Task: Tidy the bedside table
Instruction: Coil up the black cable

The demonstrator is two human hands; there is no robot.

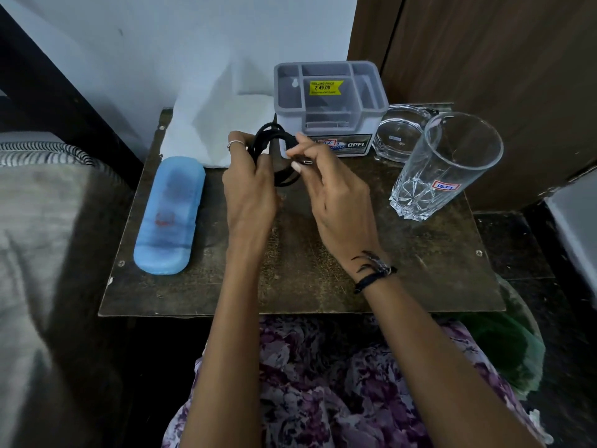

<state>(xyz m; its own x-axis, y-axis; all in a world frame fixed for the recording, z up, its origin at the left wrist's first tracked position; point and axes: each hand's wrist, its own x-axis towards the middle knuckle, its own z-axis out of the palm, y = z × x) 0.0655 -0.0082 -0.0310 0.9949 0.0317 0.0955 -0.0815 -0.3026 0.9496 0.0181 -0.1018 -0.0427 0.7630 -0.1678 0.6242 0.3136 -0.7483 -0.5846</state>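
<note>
A black cable (274, 142) is coiled into loops above the middle of the dark bedside table (323, 273). My left hand (248, 185) grips the coil on its left side. My right hand (336, 195) pinches the cable's silver plug end (306, 162) between thumb and fingers, right beside the coil. A grey plastic organiser (329, 105) with several compartments stands just behind the hands.
A blue spectacle case (171, 215) lies on the table's left. White tissue paper (219, 124) sits at the back left. A tall glass (445, 166) and a glass ashtray (400, 130) stand at the right. A bed lies to the left, a wooden wardrobe behind right.
</note>
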